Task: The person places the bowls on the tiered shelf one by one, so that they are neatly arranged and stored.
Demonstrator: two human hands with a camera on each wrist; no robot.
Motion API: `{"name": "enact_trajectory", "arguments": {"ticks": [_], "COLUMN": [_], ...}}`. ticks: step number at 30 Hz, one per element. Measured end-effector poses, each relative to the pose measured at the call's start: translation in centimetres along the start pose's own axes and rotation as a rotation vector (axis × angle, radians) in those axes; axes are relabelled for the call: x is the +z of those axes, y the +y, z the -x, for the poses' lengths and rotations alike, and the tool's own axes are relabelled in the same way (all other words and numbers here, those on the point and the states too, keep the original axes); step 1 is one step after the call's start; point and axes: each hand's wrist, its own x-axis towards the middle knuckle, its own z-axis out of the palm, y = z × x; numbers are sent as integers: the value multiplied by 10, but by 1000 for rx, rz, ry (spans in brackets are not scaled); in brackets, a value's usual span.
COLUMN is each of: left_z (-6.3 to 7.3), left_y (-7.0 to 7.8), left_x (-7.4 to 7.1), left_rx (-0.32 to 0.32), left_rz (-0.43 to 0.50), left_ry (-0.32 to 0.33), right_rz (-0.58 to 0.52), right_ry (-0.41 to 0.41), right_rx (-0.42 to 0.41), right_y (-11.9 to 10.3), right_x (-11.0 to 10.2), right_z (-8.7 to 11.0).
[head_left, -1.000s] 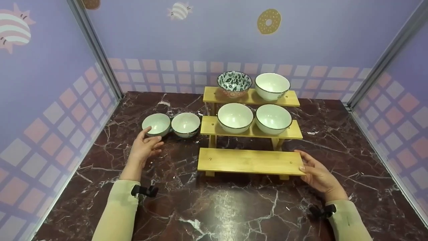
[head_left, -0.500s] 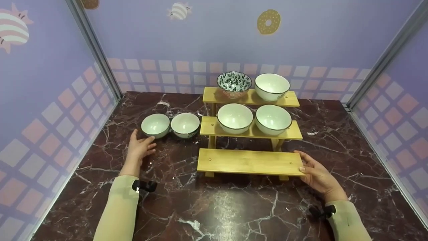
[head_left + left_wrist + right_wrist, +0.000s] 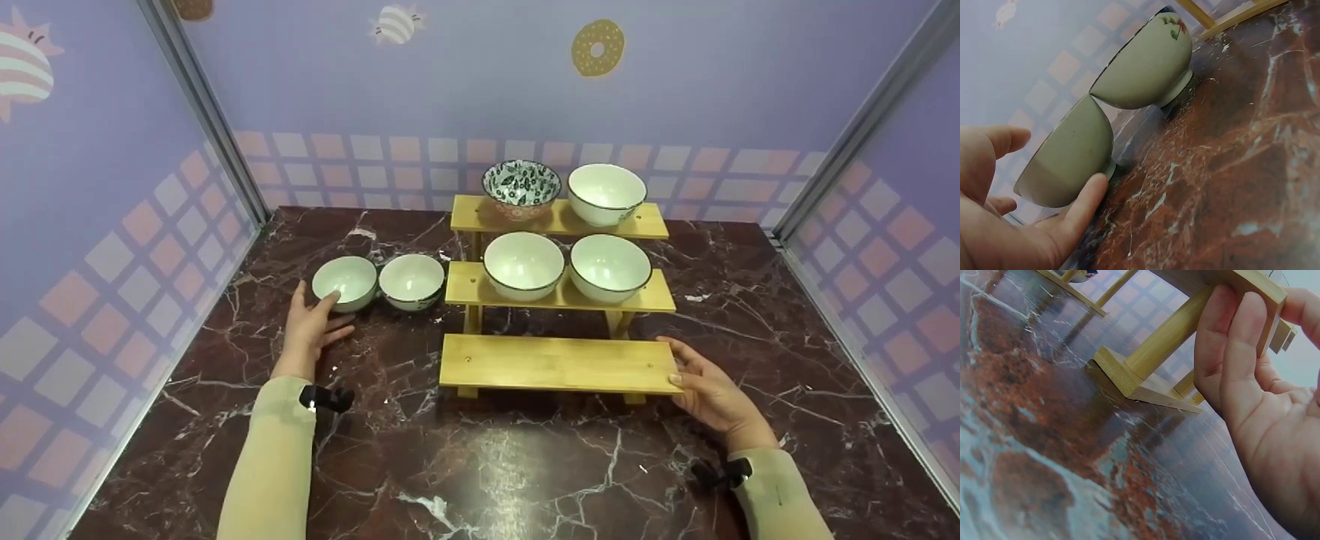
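The right hand grips the lowest tier of a wooden stand as the left hand, fingers spread and unclosed, meets the leftmost bowl on the worktop, seemingly readying a grasp. Lifting would call for closing them. Beyond, four bowls fill higher tiers.

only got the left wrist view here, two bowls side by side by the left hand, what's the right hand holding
Observer: The right hand grips the end of the bottom shelf.
Operator: any more bowls about
Observer: Yes, four: two on the top shelf, two on the middle shelf.
Operator: anything printed inside the near one
Observer: No, the bowl by the left hand looks plain and pale inside.
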Motion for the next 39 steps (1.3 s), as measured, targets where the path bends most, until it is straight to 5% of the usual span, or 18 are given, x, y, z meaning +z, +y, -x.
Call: {"name": "enact_trajectory", "arguments": {"ticks": [18, 39], "left_z": [-10, -4], "left_y": [-3, -6], "left_x": [0, -7], "left_rx": [-1, 26], "left_rz": [167, 170], "left_ry": [-61, -65], "right_rz": [0, -19], "right_ry": [-21, -22], "right_rx": [-4, 4], "right_y": [-1, 0], "right_x": [-2, -4], "right_z": [-1, 1]}}
